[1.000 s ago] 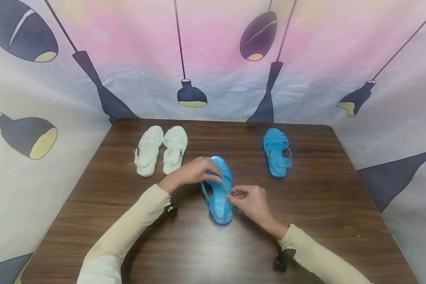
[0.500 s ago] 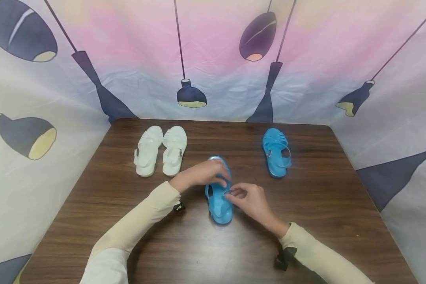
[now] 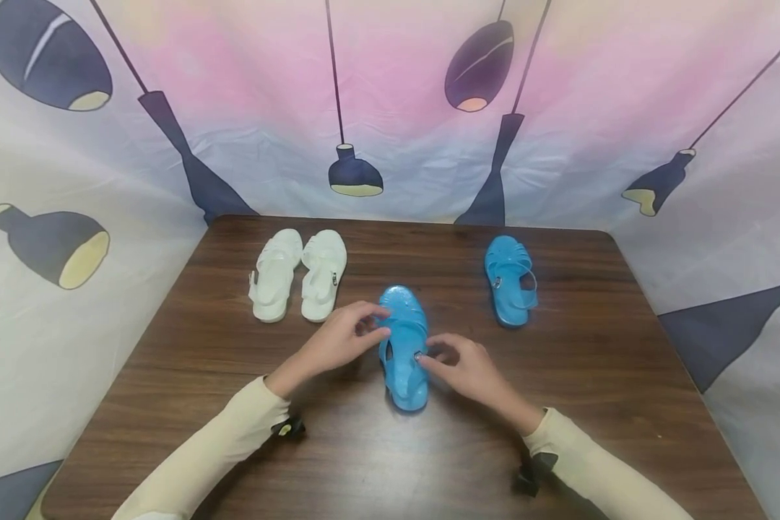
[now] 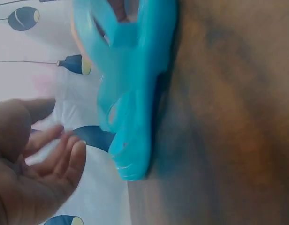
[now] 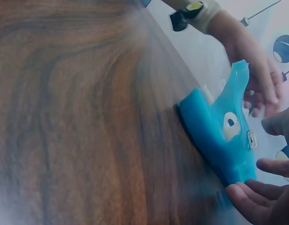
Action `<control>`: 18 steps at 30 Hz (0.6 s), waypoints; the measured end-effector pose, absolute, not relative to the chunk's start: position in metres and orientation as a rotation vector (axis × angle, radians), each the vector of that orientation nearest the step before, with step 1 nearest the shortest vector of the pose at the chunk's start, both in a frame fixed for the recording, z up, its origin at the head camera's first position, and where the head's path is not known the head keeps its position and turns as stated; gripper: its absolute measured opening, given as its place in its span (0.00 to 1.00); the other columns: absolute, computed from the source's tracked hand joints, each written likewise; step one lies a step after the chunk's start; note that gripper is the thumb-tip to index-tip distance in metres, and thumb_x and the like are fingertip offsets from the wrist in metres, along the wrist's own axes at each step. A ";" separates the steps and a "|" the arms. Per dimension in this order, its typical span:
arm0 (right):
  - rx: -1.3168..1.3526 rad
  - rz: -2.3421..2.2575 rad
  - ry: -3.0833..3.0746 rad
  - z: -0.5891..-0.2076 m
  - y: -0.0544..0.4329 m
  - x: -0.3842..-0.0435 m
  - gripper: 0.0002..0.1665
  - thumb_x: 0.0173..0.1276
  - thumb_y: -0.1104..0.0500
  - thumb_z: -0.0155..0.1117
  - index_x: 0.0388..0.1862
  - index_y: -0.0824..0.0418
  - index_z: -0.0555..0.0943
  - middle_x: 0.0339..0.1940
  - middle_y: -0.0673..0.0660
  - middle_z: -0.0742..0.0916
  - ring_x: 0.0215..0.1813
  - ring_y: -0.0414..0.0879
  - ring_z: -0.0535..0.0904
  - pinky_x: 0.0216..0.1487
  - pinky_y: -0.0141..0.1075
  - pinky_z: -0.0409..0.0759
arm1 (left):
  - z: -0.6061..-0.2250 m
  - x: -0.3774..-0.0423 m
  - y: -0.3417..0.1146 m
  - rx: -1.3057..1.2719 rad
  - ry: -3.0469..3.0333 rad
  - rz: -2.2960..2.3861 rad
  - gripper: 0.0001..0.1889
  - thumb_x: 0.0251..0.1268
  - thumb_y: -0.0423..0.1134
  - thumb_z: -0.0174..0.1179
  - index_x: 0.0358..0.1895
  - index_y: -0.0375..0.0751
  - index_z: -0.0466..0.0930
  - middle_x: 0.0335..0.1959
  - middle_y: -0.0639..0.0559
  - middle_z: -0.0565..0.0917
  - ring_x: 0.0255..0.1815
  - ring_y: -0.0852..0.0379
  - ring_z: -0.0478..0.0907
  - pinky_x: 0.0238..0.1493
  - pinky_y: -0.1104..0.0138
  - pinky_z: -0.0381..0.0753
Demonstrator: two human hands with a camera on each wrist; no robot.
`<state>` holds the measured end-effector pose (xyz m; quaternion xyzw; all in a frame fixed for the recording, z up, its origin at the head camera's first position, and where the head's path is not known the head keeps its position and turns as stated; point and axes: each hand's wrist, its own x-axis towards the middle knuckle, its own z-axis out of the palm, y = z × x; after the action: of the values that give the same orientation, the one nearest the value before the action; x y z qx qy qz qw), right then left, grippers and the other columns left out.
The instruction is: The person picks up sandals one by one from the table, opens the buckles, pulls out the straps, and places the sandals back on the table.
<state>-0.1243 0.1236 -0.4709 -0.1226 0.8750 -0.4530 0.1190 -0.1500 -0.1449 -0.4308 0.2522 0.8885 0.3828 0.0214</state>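
Observation:
A blue jelly sandal [image 3: 404,338] lies on the table between both hands, toe pointing away. Its small metal buckle [image 5: 252,139] shows on the right side, with the strap rising around the heel. My left hand [image 3: 339,338] is at the sandal's left side near the toe straps; in the left wrist view its loosely bent fingers [image 4: 72,161] stand apart from the sandal and hold nothing. My right hand [image 3: 469,370] is beside the buckle. In the right wrist view its thumb and fingers are spread apart, with the lower fingertips [image 5: 238,194] right at the sandal's side.
A second blue sandal [image 3: 508,282] lies at the back right of the brown wooden table [image 3: 559,404]. Two white sandals [image 3: 274,278] lie side by side at the back left. A lamp-patterned cloth [image 3: 403,79] hangs behind the table.
My left hand moved from over the sandal's straps back to the left, uncovering them. My right thumb and fingers have parted at the buckle. The sandal stays in about the same place.

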 end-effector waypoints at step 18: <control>-0.493 -1.226 2.477 -0.475 0.118 -0.126 0.24 0.70 0.45 0.70 0.59 0.55 0.85 0.59 0.56 0.84 0.63 0.53 0.79 0.62 0.55 0.79 | -0.465 -0.107 -0.144 0.363 2.369 1.344 0.23 0.74 0.51 0.62 0.60 0.36 0.80 0.46 0.48 0.89 0.40 0.58 0.86 0.37 0.65 0.86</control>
<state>-0.1256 0.1177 -0.4754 -0.1733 0.8699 -0.4307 0.1663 -0.1071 -0.1441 -0.4651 0.1297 0.8454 0.4797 0.1957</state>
